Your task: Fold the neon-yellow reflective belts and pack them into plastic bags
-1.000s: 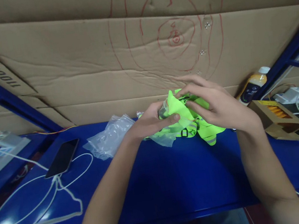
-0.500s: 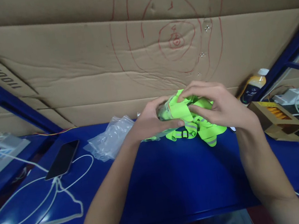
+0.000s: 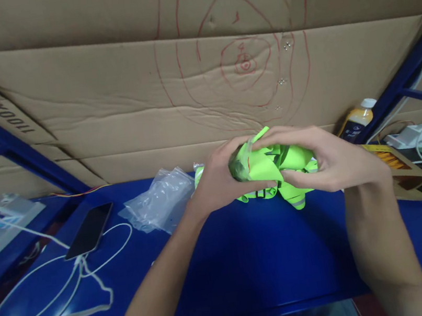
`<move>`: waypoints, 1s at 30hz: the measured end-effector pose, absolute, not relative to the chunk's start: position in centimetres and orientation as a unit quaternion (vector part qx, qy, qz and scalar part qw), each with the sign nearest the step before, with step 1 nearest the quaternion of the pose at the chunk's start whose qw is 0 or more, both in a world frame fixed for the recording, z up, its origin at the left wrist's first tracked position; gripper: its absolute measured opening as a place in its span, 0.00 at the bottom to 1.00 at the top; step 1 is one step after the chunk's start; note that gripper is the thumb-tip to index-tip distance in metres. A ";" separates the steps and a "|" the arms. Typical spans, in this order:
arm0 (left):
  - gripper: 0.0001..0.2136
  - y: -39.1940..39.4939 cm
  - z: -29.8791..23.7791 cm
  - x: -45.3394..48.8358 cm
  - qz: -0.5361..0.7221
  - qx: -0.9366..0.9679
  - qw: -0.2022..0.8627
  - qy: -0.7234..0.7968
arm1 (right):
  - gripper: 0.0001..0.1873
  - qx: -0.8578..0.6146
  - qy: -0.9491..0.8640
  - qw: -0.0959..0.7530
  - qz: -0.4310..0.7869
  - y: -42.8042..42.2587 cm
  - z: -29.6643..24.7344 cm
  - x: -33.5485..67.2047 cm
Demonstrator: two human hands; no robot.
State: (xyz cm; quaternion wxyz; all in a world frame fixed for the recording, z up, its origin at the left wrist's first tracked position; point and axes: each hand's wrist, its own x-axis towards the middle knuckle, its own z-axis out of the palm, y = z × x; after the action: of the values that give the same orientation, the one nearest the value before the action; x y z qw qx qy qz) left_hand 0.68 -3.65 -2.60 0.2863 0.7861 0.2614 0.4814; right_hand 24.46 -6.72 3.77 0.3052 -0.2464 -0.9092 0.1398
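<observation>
A bunched neon-green fabric piece with grey reflective strips and black buckles (image 3: 271,165) is held just above the blue shelf (image 3: 251,268). My left hand (image 3: 218,183) grips its left end, fingers curled round the fabric. On the right side my right hand (image 3: 326,159) closes over the bundle, with the thumb underneath. Part of the fabric hangs down between the two hands and touches the shelf.
A crumpled clear plastic bag (image 3: 159,200) lies left of the hands. A black phone (image 3: 90,237) with a looping white cable (image 3: 56,287) sits further left. At right stand a yellow bottle (image 3: 356,120), an open brown box (image 3: 398,167) and more white cables. Cardboard sheets (image 3: 107,99) line the back.
Both hands have drawn closer together and squeezed the green fabric into a tighter bundle, lifting it slightly. The right hand has turned from resting on top to clasping the side.
</observation>
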 end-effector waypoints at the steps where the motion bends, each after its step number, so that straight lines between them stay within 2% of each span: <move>1: 0.38 -3.7 -2.6 0.8 0.484 0.784 0.290 0.258 | 0.27 -0.259 -0.901 0.319 0.139 -6.9 3.8 24.5; 6: 0.37 -3.2 -2.7 0.4 0.503 0.765 0.329 0.230 | 0.32 -0.315 -0.835 0.427 0.147 -7.2 3.7 25.1; 9: 0.37 -2.5 -3.0 0.0 0.510 0.763 0.334 0.214 | 0.31 -0.271 -0.842 0.390 0.256 -6.4 3.6 26.0; 11: 0.37 -2.0 -3.4 -0.1 0.517 0.768 0.327 0.190 | 0.26 -0.252 -0.850 0.362 0.287 -5.6 3.5 26.4; 14: 0.38 -1.5 -3.8 0.0 0.511 0.776 0.324 0.178 | 0.17 -0.276 -0.840 0.392 0.252 -4.8 3.0 26.1; 17: 0.36 -1.6 -3.9 0.2 0.482 0.782 0.337 0.208 | 0.19 -0.325 -0.827 0.419 0.186 -4.6 2.5 24.7; 20: 0.31 -2.0 -3.8 0.6 0.459 0.762 0.399 0.223 | 0.17 -0.365 -0.830 0.414 0.086 -5.0 2.2 23.1; 24: 0.29 -2.1 -4.2 1.2 0.471 0.709 0.467 0.240 | 0.02 -0.345 -0.855 0.388 -0.016 -5.2 2.1 21.9; 27: 0.29 -1.6 -5.0 1.3 0.472 0.678 0.507 0.245 | 0.05 -0.329 -0.880 0.342 -0.018 -5.1 2.4 22.4; 30: 0.29 -1.0 -5.8 1.1 0.464 0.670 0.537 0.216 | 0.06 -0.341 -0.889 0.303 0.038 -5.4 3.2 23.9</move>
State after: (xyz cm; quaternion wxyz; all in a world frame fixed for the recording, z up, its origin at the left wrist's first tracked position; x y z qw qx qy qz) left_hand 1.07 -0.96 -5.84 0.5372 0.6702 0.2163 0.4641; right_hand 23.93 -5.37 3.21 0.3032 -0.3407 -0.8891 0.0376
